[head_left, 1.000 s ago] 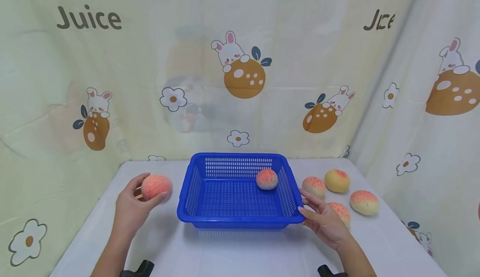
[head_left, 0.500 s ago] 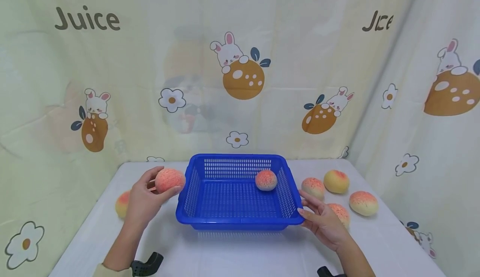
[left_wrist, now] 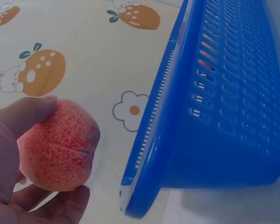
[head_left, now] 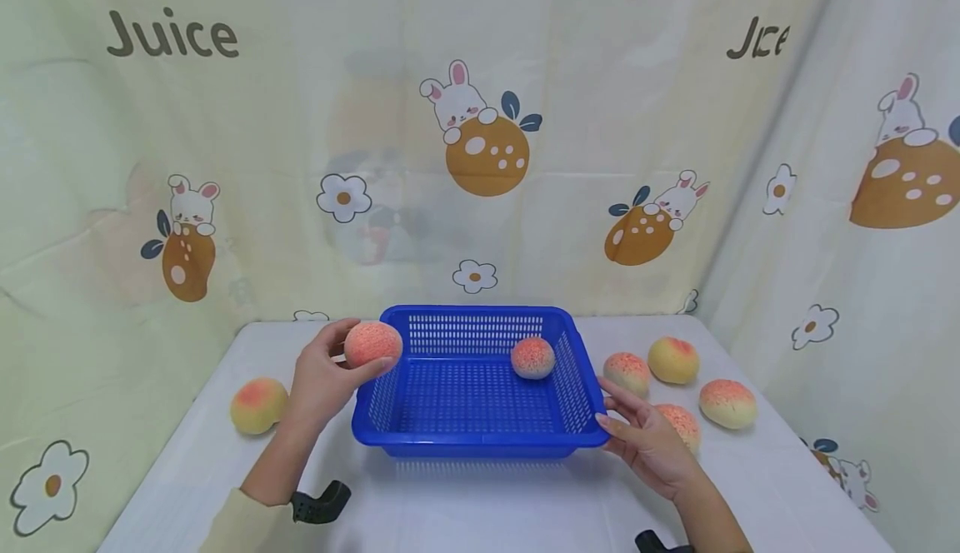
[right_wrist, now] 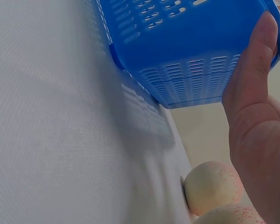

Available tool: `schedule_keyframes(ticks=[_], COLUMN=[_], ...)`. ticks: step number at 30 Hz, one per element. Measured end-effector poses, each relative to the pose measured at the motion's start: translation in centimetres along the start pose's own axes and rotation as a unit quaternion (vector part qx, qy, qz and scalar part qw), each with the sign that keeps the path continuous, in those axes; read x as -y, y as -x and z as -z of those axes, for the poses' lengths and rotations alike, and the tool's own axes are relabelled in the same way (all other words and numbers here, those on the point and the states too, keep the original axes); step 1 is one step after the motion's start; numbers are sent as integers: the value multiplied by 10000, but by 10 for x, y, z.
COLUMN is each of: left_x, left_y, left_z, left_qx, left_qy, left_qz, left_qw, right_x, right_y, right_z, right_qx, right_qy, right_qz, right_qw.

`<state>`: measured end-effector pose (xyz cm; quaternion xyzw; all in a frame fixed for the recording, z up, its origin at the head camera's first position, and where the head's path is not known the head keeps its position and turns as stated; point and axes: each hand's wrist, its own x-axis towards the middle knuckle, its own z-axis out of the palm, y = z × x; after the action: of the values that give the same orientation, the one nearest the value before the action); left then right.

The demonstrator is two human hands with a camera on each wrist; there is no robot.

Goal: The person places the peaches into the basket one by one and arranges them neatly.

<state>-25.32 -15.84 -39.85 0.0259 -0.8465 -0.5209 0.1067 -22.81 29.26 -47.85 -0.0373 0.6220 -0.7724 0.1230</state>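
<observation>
My left hand (head_left: 326, 374) grips a pinkish-red peach (head_left: 373, 345) between thumb and fingers, up at the left rim of a blue plastic basket (head_left: 480, 439). In the left wrist view the peach (left_wrist: 60, 147) shows its crease and sits a little apart from the basket wall (left_wrist: 219, 154). Inside the basket, toward the back right, lies another peach (head_left: 533, 358). My right hand (head_left: 648, 445) holds the basket's right rim, its thumb at the edge, as the right wrist view also shows with the basket's slotted side (right_wrist: 191, 79).
On the white table (head_left: 480, 511), a yellow-and-red peach (head_left: 258, 406) lies left of my left forearm. Right of the basket are several more peaches, among them a yellow one (head_left: 673, 360) and a pale one (head_left: 728, 404). A printed curtain (head_left: 375, 120) hangs behind.
My left hand has lifted the peach and carried it right, from the table's left side to the basket's left rim, uncovering the yellow-and-red peach. The right hand stays at the basket.
</observation>
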Motion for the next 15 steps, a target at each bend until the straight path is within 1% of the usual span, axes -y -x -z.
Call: schedule_keyframes(ticks=[5,8,15], left_x=[-5,-8,-16], left_y=[-8,-13,-22], left_z=[-9,-15,-27], left_qx=[0,27,113], left_qy=[-11,65,22], left_qz=[-157,-232,-215], left_qw=[9999,9997,9997], right_x=[0,0,1], right_y=[0,0,0], right_z=[0,0,1], right_qx=[-22,-3,-31], right_qy=[-7,9,59], right_qz=[-14,-9,-57], right_qw=[10000,10000,10000])
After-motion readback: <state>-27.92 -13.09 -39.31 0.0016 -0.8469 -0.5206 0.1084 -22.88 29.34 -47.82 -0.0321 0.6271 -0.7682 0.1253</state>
